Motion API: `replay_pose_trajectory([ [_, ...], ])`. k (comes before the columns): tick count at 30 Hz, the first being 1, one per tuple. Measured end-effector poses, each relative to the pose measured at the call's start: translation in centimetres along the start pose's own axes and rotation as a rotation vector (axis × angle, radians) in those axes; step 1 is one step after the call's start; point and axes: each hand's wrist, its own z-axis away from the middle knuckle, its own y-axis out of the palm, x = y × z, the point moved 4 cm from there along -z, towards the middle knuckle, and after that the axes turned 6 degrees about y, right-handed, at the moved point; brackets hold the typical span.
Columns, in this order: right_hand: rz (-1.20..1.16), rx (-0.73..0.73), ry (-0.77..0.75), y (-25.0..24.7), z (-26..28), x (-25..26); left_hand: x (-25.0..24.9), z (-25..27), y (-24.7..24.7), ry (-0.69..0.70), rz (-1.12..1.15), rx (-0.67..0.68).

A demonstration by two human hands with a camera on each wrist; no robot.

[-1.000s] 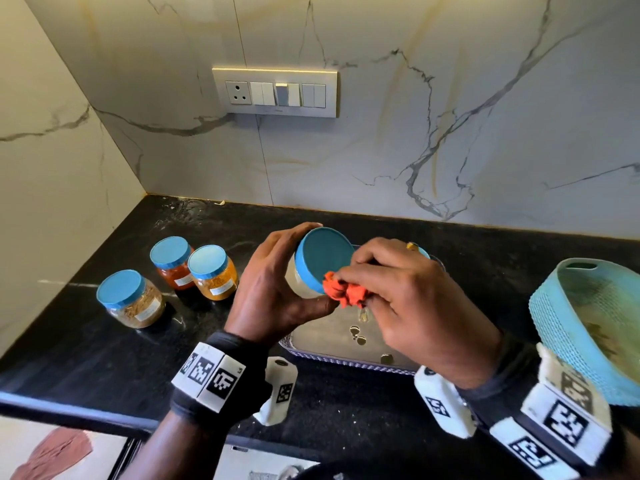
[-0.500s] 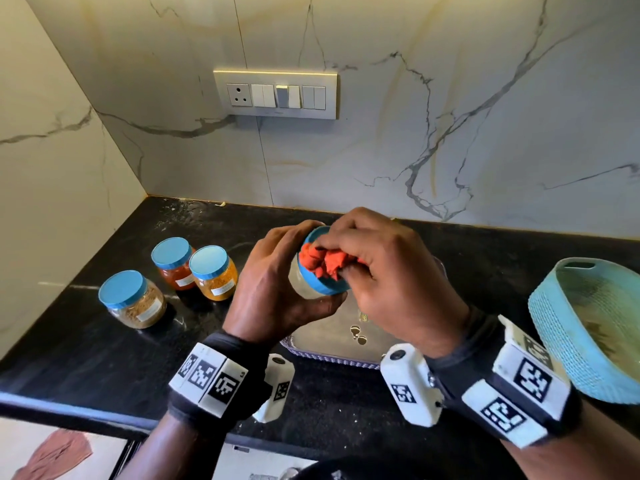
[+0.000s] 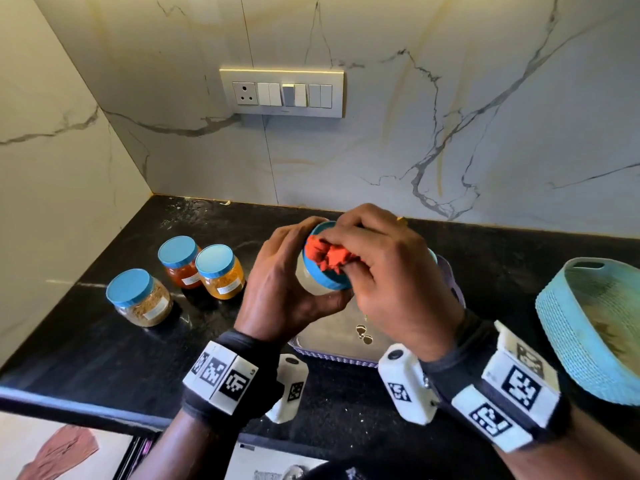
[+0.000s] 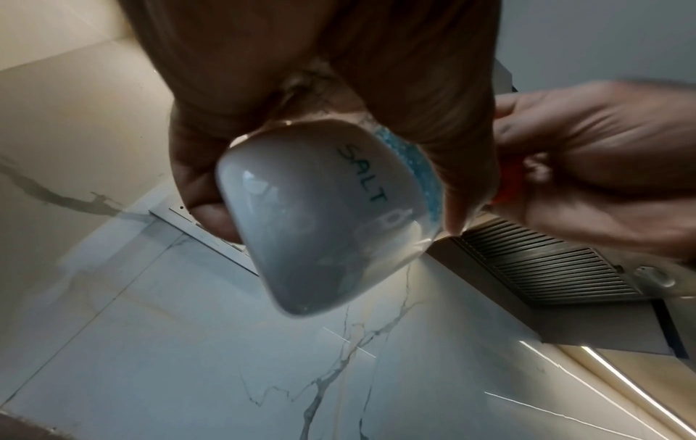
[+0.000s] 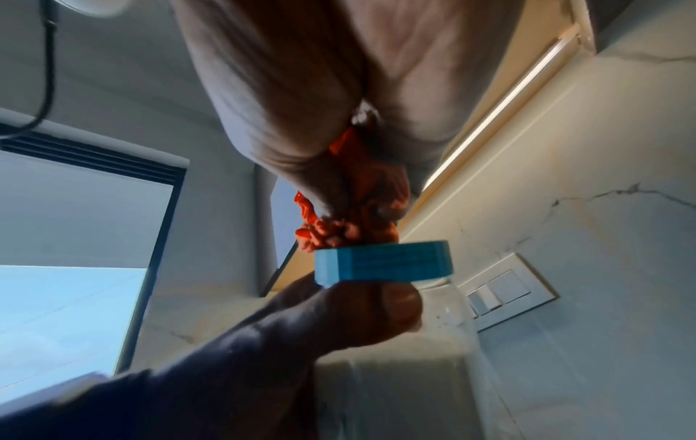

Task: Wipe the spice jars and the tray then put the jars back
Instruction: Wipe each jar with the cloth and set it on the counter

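My left hand (image 3: 287,278) grips a clear salt jar (image 4: 320,214) with a blue lid (image 3: 323,277), tilted toward me above the silver tray (image 3: 346,344). My right hand (image 3: 388,271) pinches a bunched orange cloth (image 3: 327,256) and presses it on the lid's top. In the right wrist view the orange cloth (image 5: 350,229) sits on the blue lid (image 5: 384,265). Three more blue-lidded spice jars stand on the black counter at the left: a brown one (image 3: 140,297), a red one (image 3: 180,261) and a yellow one (image 3: 220,271). The tray is mostly hidden by my hands.
A light blue woven basket (image 3: 585,327) stands at the right edge of the counter. Marble walls close the back and left, with a switch panel (image 3: 282,93) on the back wall. The counter's front edge (image 3: 69,407) runs just below my wrists.
My right hand moved the orange cloth from the lid's lower edge up onto its top face. The jar has risen slightly; the left hand's grip is unchanged.
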Motion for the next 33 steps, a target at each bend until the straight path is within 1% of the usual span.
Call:
replay_pose_trajectory([
  [2, 0.000, 0.044, -0.065, -0.1, 1.0, 0.7, 0.4, -0.2, -0.7, 0.010, -0.004, -0.017],
  [5, 0.066, 0.064, -0.099, -1.2, 2.4, -0.7, 0.5, -0.1, -1.0, 0.005, -0.006, -0.029],
  [7, 0.094, 0.020, -0.053, -1.9, 2.1, -2.3, 0.3, 0.0, -0.5, -0.010, -0.003, -0.037],
  [9, 0.099, -0.017, 0.025, -1.8, 0.8, -3.4, 0.0, 0.0, 0.2, -0.010, -0.001, -0.010],
  [11, 0.079, -0.036, 0.064, -1.1, -0.4, -3.0, -0.2, -0.1, 0.5, -0.005, 0.003, 0.016],
  [13, 0.049, -0.024, 0.031, -0.5, -0.8, -1.4, -0.3, -0.3, 0.3, -0.005, 0.014, 0.015],
  [15, 0.017, 0.012, -0.045, -0.4, -0.3, 0.1, -0.1, -0.5, -0.2, -0.015, 0.037, -0.011],
  [18, 0.014, 0.055, -0.114, -1.3, 1.3, 0.5, 0.1, -0.6, -0.8, -0.021, 0.045, -0.053],
  [20, 0.066, 0.051, -0.092, -2.0, 1.7, -0.9, -0.1, -0.3, -0.7, -0.024, 0.036, -0.053],
  [22, 0.111, 0.024, -0.024, -2.2, 1.1, -2.5, -0.3, 0.0, 0.0, -0.024, 0.021, -0.022],
  [25, 0.076, -0.026, 0.056, -1.7, -0.8, -2.7, -0.8, -0.2, 0.8, -0.003, 0.019, 0.016],
  [27, 0.023, -0.038, 0.028, -1.4, -1.3, -1.3, -1.2, -0.7, 0.7, -0.005, 0.051, 0.006],
  [30, -0.007, 0.027, -0.074, -1.8, -0.2, 0.4, -1.0, -1.3, 0.2, -0.027, 0.086, -0.013],
  [32, -0.007, 0.079, -0.121, -2.6, 0.9, 0.0, -0.9, -1.3, 0.0, -0.031, 0.077, -0.017],
  [33, -0.005, 0.097, -0.110, -3.0, 1.2, -0.8, -1.0, -1.1, 0.0, -0.025, 0.076, -0.019],
])
